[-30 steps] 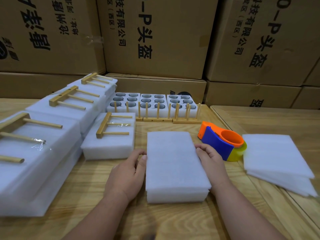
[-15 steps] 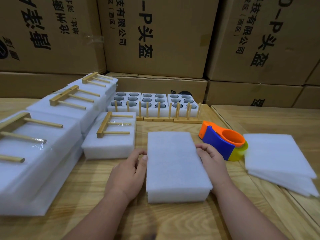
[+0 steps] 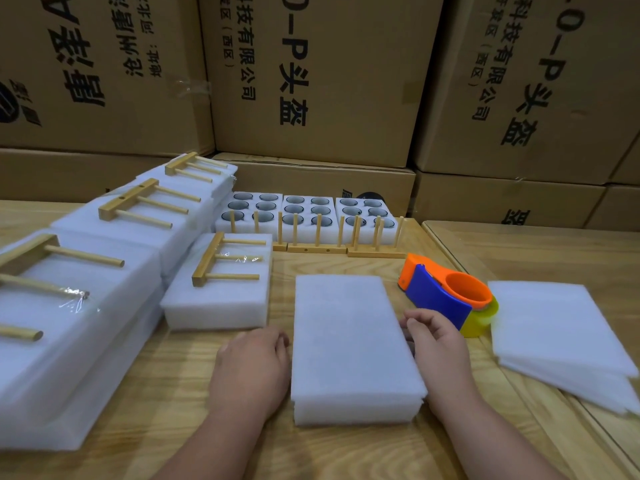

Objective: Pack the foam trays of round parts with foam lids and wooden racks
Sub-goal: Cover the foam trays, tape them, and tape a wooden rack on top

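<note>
A covered foam tray (image 3: 353, 344), with its foam lid already laid flush on top, is seen lying near the front edge of the wooden table (image 3: 346, 452), roughly at the middle. It is flanked by both hands. The left hand (image 3: 251, 370) is set against the tray's left long side with fingers loosely curled, the right hand (image 3: 438, 344) against the right long side with fingertips bent at the lid's edge; nothing is gripped firmly by either, and whether the foam is truly pinched cannot be told.

The foam is judged to be light, soft and easily dented, and the lid to be loose on the tray, so that it may slide if the block is tilted. A hold on both long sides at once, low on the tray body with the lid pressed down lightly, is thought safest.

Upright wooden racks (image 3: 317, 242) are stood toward the back edge, in front of three open trays of round parts (image 3: 304, 211). A tape dispenser (image 3: 446, 294) is lying just beside the right hand, and spare foam sheets (image 3: 554, 337) are stacked toward the right edge. Finished packs (image 3: 104, 271) are piled along the left edge.
</note>
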